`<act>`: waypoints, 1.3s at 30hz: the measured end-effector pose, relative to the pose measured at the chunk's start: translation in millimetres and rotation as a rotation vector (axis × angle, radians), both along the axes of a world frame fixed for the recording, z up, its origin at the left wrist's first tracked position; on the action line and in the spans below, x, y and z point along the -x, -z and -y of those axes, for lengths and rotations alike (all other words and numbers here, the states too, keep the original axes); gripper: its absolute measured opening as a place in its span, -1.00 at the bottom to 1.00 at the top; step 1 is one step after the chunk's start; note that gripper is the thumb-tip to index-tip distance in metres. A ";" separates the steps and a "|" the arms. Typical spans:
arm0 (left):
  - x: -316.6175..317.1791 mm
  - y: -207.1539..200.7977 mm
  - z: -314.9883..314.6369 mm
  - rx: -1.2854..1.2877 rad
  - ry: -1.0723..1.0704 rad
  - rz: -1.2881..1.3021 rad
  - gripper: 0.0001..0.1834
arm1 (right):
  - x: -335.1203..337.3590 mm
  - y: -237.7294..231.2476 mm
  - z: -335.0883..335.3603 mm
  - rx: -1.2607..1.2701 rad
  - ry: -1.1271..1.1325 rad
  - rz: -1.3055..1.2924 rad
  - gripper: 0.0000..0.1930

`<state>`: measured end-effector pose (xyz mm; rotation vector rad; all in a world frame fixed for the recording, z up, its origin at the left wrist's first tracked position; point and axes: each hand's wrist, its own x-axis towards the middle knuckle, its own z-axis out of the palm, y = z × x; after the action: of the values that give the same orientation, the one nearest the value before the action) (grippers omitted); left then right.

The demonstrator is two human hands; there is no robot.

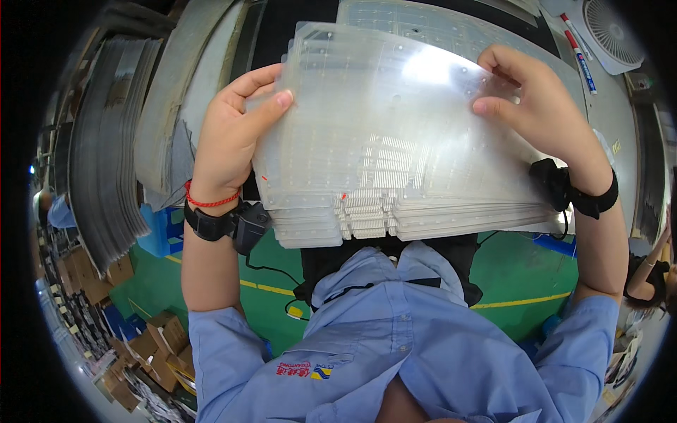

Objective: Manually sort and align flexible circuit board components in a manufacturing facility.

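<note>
While the left hand (pixel 243 120) pinches the left edges of a fanned sheaf of translucent, thin plastic sheets (pixel 345 99), the right hand (pixel 534 95) pinches their far right edge between thumb and fingers, a two-sided grip that likely keeps them from sagging. The sheaf spreads over the near side of the pale grey tabletop (pixel 615 116) (close to the body, presumably for easy reach). A round-grilled white fan (pixel 612 35) and red-and-blue marker (pixel 584 67) sit at right; yellow lines cross the green floor (pixel 511 271).

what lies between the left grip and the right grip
In the head view, clear, flat plastic sheets span the stretch between left grip and right grip.
</note>
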<state>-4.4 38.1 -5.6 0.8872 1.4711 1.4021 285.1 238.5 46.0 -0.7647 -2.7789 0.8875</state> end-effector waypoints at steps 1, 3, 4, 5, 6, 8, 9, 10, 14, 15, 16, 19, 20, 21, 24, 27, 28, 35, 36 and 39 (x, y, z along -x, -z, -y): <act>1.3 0.9 -0.6 0.014 -0.001 0.008 -0.52 | -1.2 0.8 -0.8 0.005 0.028 -0.004 -0.72; 3.8 2.3 -1.4 0.042 -0.005 0.022 -0.53 | -2.3 1.7 -2.6 0.017 0.002 -0.042 -0.73; 5.3 4.1 -1.3 0.027 0.007 0.034 -0.53 | -2.7 2.2 -2.8 0.024 -0.011 -0.061 -0.72; 6.8 6.5 -1.1 0.012 0.018 0.047 -0.53 | -2.5 2.7 -2.0 0.033 -0.003 -0.074 -0.71; 7.5 7.8 -0.6 -0.003 0.028 0.060 -0.53 | -1.6 3.5 -0.8 0.042 0.003 -0.087 -0.70; 3.2 5.1 1.6 -0.085 0.060 0.081 -0.53 | -1.6 4.3 -1.0 0.037 0.002 -0.095 -0.67; 1.8 3.6 2.7 -0.127 0.076 0.093 -0.52 | -2.6 4.4 -2.3 0.022 -0.005 -0.089 -0.65; 2.7 2.3 3.1 -0.111 0.104 0.090 -0.51 | -3.0 4.4 -2.6 0.006 -0.012 -0.082 -0.63; 9.8 3.2 2.9 -0.029 0.141 0.092 -0.47 | 1.5 8.0 1.2 0.010 -0.029 -0.005 -0.59; 11.0 3.8 2.4 -0.007 0.135 0.097 -0.46 | 4.3 4.5 1.9 -0.006 -0.026 0.051 -0.58; 11.8 3.4 3.2 -0.031 0.156 0.140 -0.46 | 7.0 2.0 2.4 -0.023 -0.023 0.106 -0.57; 11.8 2.1 4.9 -0.105 0.203 0.263 -0.48 | 14.2 1.1 -0.1 -0.001 -0.038 0.173 -0.57; 9.8 0.9 5.3 -0.134 0.209 0.298 -0.49 | 15.7 1.0 0.6 -0.009 -0.016 0.184 -0.57; 9.2 -0.2 7.1 -0.163 0.212 0.332 -0.49 | 18.2 0.5 1.8 -0.017 0.002 0.195 -0.57; 20.9 9.4 5.5 -0.090 0.256 0.316 -0.51 | 18.4 8.5 -1.2 -0.068 0.021 0.035 -0.56; 21.4 10.5 4.1 -0.096 0.265 0.311 -0.54 | 20.0 10.7 0.0 -0.109 0.034 -0.044 -0.59; 21.2 11.5 4.0 -0.094 0.242 0.280 -0.55 | 21.1 9.9 1.3 -0.119 0.042 -0.042 -0.61; 13.2 7.4 5.6 -0.094 0.103 0.287 -0.64 | 23.8 4.0 5.1 -0.050 0.027 -0.045 -0.57; 14.2 8.1 6.0 -0.090 0.091 0.295 -0.66 | 23.3 5.7 6.9 -0.019 0.005 -0.072 -0.56; 23.3 16.6 6.5 -0.108 0.154 0.266 -0.70 | 21.9 5.2 11.9 0.017 -0.027 -0.112 -0.54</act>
<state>-27.7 31.5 -22.2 0.8261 1.1139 1.4336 263.2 226.6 40.8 -0.6597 -2.6934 0.9301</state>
